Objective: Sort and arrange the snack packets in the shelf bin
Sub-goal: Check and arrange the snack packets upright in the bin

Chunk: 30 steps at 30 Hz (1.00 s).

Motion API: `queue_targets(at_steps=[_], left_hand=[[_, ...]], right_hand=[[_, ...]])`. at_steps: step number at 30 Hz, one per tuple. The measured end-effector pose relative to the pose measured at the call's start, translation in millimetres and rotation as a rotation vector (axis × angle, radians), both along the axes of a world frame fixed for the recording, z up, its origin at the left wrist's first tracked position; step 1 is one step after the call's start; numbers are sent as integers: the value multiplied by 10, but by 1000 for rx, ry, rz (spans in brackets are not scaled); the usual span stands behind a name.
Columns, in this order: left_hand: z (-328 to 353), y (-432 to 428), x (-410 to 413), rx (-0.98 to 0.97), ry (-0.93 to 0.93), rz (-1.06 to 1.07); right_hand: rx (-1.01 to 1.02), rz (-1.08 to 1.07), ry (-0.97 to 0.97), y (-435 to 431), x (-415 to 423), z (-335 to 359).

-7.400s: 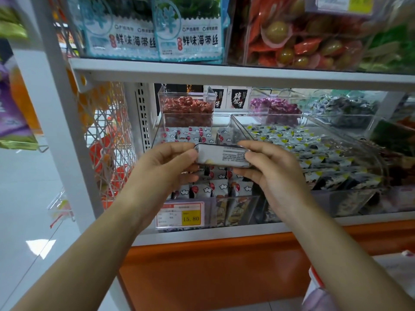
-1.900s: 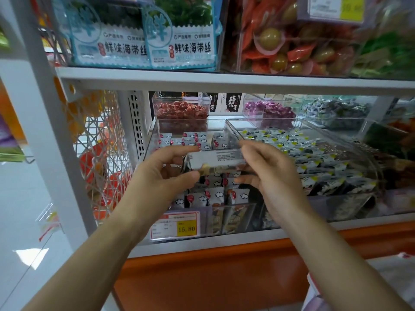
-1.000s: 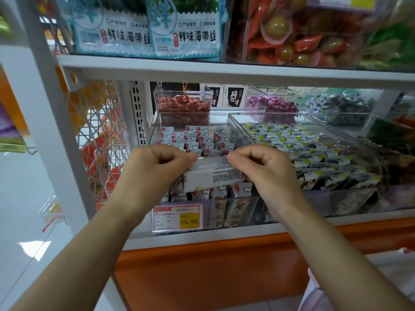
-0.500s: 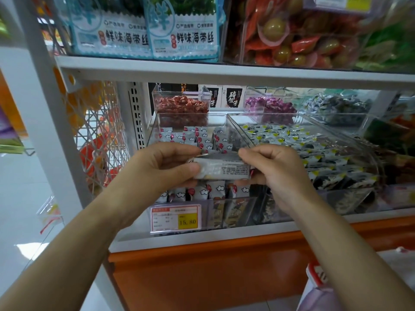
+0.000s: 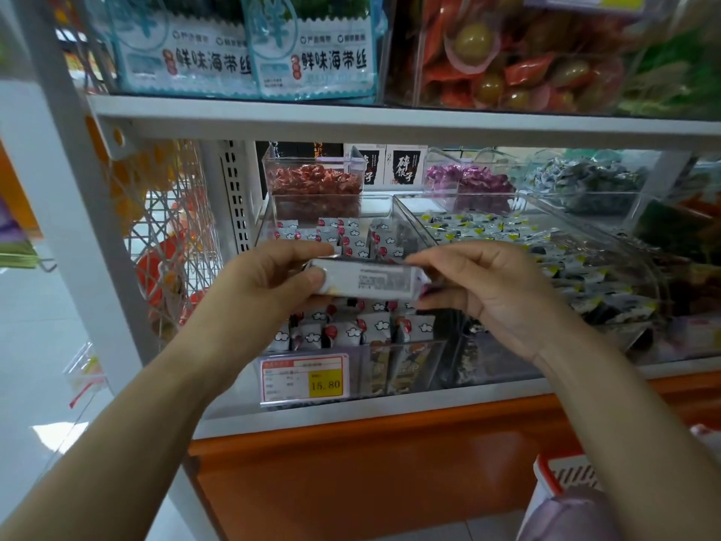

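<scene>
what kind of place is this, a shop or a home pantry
Most likely a shop's snack aisle: a price tag marked 15.80 on a clear bin of packets, wrapped sweets behind it, sealed packs on the shelf above.

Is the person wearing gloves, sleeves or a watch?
No. Both forearms are bare to the picture's edge, no sleeve showing. The left hand and right hand wear no gloves; no watch, bracelet or ring is visible.
</scene>
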<state>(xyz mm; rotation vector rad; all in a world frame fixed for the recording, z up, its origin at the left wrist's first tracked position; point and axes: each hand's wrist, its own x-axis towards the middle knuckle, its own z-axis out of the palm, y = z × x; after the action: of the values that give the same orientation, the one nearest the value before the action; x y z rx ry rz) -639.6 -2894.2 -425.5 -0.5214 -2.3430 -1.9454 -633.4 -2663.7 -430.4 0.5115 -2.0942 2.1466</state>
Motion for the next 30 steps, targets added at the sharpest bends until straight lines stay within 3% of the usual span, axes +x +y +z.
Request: queue_targets(at_steps=[2, 4, 7, 9, 12, 14, 16, 24, 30], left_hand=[[-19, 24, -25, 41, -7, 54], [-29, 58, -48, 63, -13, 95], [-48, 138, -88, 49, -28, 120], [-64, 167, -141, -176, 135, 198], [-59, 83, -294, -709, 491, 404], [-79, -9, -417, -967, 518, 446], [-141, -69, -511, -1095, 417, 413], [-260, -117, -600, -1009, 372, 308], [-286, -135, -614, -1012, 398, 272]], right_hand=[[28, 26, 42, -41, 7, -19], [125, -60, 124, -109, 7, -27], [107, -202, 182, -230, -61, 1], [57, -286, 166, -278, -188, 34], [91, -416, 212, -391, -521, 156], [218, -489, 253, -511, -845, 233], [370, -519, 316, -643, -1181, 289], [1011, -478, 454, -898, -2066, 318], [1110, -449, 471, -1054, -2195, 366]])
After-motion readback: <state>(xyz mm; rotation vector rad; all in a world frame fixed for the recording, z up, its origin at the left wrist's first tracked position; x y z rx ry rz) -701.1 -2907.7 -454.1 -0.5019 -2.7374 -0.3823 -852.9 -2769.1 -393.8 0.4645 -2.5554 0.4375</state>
